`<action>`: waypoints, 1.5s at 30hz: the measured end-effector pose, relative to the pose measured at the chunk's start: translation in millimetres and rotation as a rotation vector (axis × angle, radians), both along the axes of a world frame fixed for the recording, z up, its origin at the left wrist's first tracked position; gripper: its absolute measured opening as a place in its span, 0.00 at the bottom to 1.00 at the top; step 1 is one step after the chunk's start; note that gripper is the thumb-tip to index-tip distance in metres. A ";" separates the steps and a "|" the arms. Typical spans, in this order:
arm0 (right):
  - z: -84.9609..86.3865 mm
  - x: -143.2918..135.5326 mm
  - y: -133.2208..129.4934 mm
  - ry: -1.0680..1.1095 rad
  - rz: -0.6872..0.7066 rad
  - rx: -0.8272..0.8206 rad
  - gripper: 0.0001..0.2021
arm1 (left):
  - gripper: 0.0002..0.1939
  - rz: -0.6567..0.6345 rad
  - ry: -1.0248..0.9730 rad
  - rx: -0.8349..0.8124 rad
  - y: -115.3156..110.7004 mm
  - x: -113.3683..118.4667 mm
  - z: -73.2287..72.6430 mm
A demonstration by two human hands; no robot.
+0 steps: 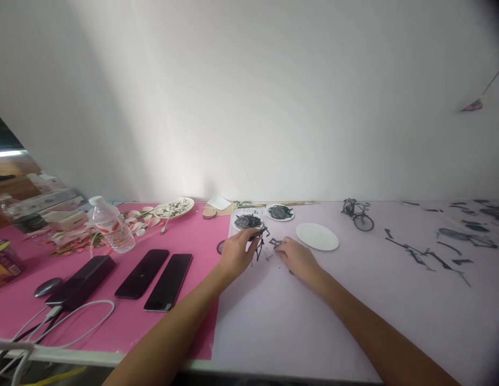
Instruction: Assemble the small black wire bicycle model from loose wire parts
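My left hand (236, 253) is closed on a dark miniature bicycle frame (259, 245), held tilted just above the pale table covering. A wheel (221, 247) shows past the left side of that hand. Between the fingertips of my right hand (299, 260) is a small black bicycle part (275, 243), a short distance from the frame. Tiny loose bits (269, 257) lie on the surface between the two hands. Behind them stand a plate of black wheels and parts (238, 225) and a plate of dark green parts (290, 217).
To the right are a white plate (317, 237), a miniature bicycle (357, 214) and several printed or loose dark bicycle parts (424, 252). On the pink left side lie two phones (169, 282), a black power strip (82, 284) with white cables, and a water bottle (112, 225). A wall rises behind.
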State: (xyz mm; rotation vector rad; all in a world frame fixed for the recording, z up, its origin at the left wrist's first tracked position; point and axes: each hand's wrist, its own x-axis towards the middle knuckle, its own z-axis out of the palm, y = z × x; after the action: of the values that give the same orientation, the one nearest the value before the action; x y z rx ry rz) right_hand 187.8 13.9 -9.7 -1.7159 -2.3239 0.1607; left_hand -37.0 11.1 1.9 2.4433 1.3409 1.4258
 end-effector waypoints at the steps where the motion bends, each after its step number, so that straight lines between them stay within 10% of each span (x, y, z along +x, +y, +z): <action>1: 0.3 -0.2 -0.2 -0.004 -0.002 0.001 0.14 | 0.12 -0.002 0.000 0.003 -0.1 0.1 0.2; 45: -3.1 -2.4 1.5 -0.015 -0.069 0.059 0.09 | 0.13 -0.051 -0.036 -0.039 -11.8 8.3 4.9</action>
State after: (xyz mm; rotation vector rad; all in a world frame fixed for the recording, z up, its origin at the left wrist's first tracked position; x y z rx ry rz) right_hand 185.4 15.4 -12.8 -1.7715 -2.2535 0.0664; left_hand -28.7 -0.7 6.7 2.3975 1.2777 1.4114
